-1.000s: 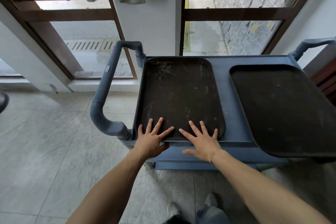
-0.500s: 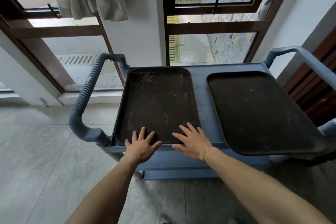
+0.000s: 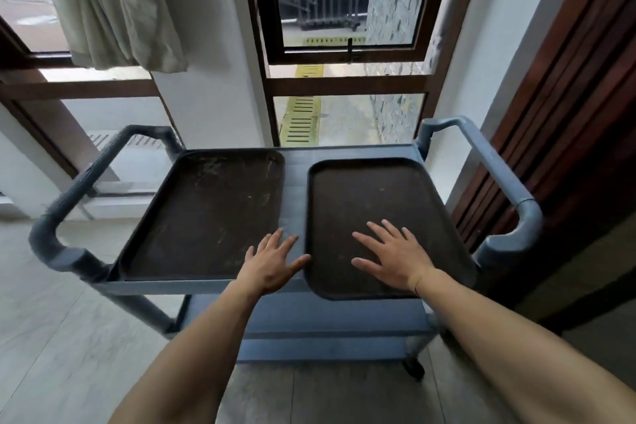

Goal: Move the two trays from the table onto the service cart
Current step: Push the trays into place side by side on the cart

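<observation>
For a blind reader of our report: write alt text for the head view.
Two dark trays lie side by side on a grey service cart; the right hand rests flat, fingers spread, on the right tray, whose near end overhangs the cart's edge. The left hand is open between it and the left tray. Windows stand behind.

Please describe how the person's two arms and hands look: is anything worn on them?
Both forearms are bare, with no sleeves in view. The left hand and the right hand wear no gloves and no rings that show. A thin dark line crosses the right wrist, perhaps a band; I cannot tell.
</observation>
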The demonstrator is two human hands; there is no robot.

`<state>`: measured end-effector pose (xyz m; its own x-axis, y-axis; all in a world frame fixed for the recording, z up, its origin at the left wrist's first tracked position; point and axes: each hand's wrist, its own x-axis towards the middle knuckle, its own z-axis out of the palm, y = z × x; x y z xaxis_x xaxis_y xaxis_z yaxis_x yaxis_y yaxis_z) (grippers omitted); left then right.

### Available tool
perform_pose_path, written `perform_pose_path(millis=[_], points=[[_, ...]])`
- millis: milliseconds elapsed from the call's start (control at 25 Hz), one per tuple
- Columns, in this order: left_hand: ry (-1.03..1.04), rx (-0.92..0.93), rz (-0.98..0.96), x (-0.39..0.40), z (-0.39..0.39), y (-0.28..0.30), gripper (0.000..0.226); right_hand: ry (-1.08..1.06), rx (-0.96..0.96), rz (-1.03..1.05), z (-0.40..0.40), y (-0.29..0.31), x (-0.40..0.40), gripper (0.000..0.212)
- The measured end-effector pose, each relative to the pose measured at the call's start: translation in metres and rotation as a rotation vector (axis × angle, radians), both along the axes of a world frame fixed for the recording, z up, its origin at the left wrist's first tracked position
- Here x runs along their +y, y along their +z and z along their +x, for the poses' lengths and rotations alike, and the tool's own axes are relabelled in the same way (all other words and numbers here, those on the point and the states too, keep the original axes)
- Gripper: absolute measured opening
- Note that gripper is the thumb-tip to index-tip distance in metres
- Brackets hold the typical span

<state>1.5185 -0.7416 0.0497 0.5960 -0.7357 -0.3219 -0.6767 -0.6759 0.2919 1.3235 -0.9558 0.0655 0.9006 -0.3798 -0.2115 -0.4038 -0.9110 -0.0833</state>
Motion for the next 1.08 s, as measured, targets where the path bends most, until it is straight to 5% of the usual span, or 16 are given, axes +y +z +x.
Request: perform_pose_path(millis=[240, 480, 1080], points=[[-0.105, 0.056, 0.058, -0.051, -0.076, -0.01, 0.097, -0.029, 0.114, 0.062, -0.089, -0.022, -0.064, 0.1], [-0.131, 0.013, 0.2, -0.064, -0.097, -0.021, 0.111, 0.003, 0.165, 0.067, -0.105, -0.046, -0.068, 0.097], [-0.196, -0.286, 0.167, -0.093, -0.059, -0.029, 0.075, -0.016, 0.052, 0.003, -0.058, -0.046, -0.079, 0.056]])
